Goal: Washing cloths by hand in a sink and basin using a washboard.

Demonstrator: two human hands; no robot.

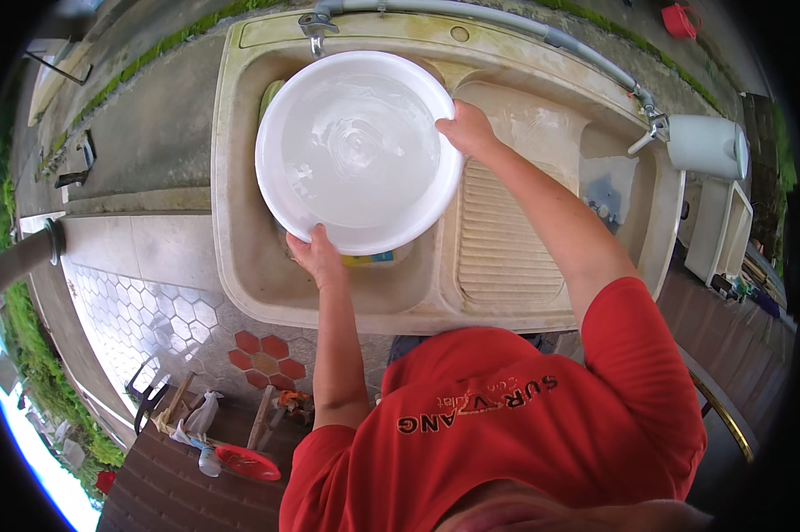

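A round white plastic basin (280, 199) with clear, rippling water (367, 159) in it is over the left bowl of a beige laundry sink (400, 292). My left hand (319, 256) grips its near rim, thumb on top and fingers below. At the right side of the rim, my right hand (470, 130) holds on the same way. A metal tap (317, 36) is just beyond the far rim. Partly hidden under the basin are a yellow and blue item (370, 258) and a pale green thing (270, 96). Whether the basin rests on the sink cannot be told.
Right of the basin is a ribbed washboard (506, 239), then a smaller compartment holding water (606, 186). A grey pipe (453, 10) runs along the back to a second tap (653, 126), near a pale blue-grey container (704, 146). A red bucket (679, 21) stands farther off.
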